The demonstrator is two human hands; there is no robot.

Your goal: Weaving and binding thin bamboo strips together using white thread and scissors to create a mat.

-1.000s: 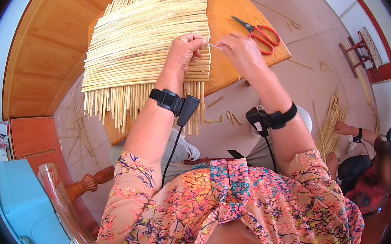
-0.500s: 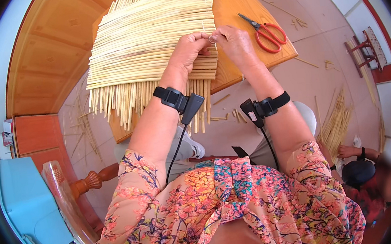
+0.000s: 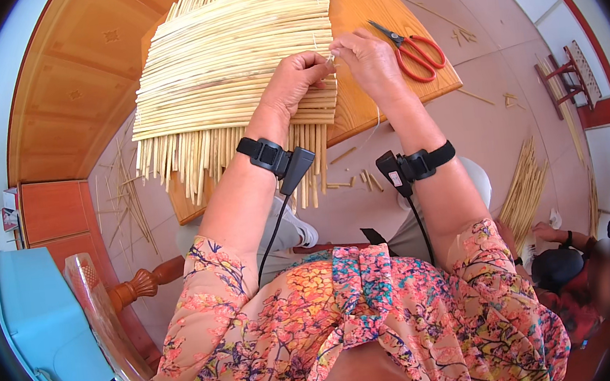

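At upper centre, the left hand point(image 3: 295, 83) and right hand point(image 3: 372, 64) pinch white string point(image 3: 330, 57) between their fingers, by the stick mat point(image 3: 233, 58).

Left head-worn fisheye, looking down — near, wide-angled

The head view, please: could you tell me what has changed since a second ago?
The right hand has moved left and forward, close to the left hand; both still pinch the white thread. The scissors and stalk mat stayed in place.
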